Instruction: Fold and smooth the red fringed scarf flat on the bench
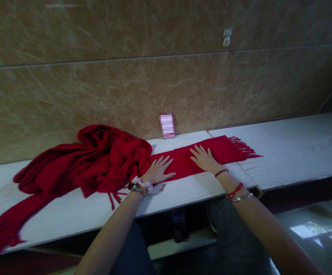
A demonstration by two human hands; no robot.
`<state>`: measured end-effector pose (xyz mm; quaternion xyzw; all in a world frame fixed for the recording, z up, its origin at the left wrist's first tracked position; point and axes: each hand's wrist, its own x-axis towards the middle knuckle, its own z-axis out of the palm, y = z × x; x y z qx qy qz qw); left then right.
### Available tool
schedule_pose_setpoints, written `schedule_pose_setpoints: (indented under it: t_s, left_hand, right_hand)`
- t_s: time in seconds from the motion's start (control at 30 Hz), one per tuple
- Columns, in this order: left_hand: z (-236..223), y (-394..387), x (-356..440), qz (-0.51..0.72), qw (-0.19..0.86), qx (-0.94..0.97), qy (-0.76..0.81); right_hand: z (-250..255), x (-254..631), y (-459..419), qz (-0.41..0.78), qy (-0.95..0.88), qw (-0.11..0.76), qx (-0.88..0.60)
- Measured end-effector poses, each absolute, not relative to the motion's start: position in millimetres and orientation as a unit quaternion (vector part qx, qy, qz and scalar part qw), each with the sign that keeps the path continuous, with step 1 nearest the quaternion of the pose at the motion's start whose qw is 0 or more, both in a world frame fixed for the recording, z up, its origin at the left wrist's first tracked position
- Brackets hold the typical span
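Observation:
A red scarf [180,162] lies along a white wood-grain bench. Its right part is folded into a flat, narrow strip that ends in a fringe pointing right. The left part is heaped in loose folds, with another fringed end hanging over the bench's front edge at the far left. My left hand [157,170] rests flat on the strip beside the heap, fingers spread. Farther right, my right hand [204,158] also presses flat on the strip with its fingers apart. Neither hand grips the cloth.
The white bench [283,152] runs along a brown marbled wall [143,88]. A small blurred pinkish-white card [167,125] stands against the wall behind the scarf. A wall socket [227,37] is higher up. Dark open shelving lies under the bench top, near my legs.

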<state>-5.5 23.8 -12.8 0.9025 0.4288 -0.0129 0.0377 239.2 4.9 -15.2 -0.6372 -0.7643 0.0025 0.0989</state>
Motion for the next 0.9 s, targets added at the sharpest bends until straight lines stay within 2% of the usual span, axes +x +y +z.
schedule_pose_setpoints:
  t_s: [0.1,0.23,0.6,0.77,0.9]
  left_hand:
    - [-13.8,25.5,-9.6,-0.015,0.044,0.899,0.436]
    - [-13.6,28.3,-19.6,-0.025,0.062,0.895,0.441]
    - [-7.5,26.7,-24.1,-0.04,0.07,0.893,0.442]
    - [-5.9,25.3,-23.5,-0.039,0.078,0.893,0.441]
    - [-8.6,27.5,-24.4,-0.036,0.079,0.896,0.436]
  right_hand:
    - [-14.6,220.7,-1.8,0.028,-0.819,0.109,-0.563]
    - [-17.0,203.1,-4.7,0.065,-0.855,0.064,-0.51]
    - [-17.2,244.6,9.4,0.052,-0.77,0.028,-0.635]
    - [-17.6,244.3,6.4,0.042,-0.785,0.079,-0.613]
    - [-14.8,227.6,0.5,0.097,-0.832,0.084,-0.54]
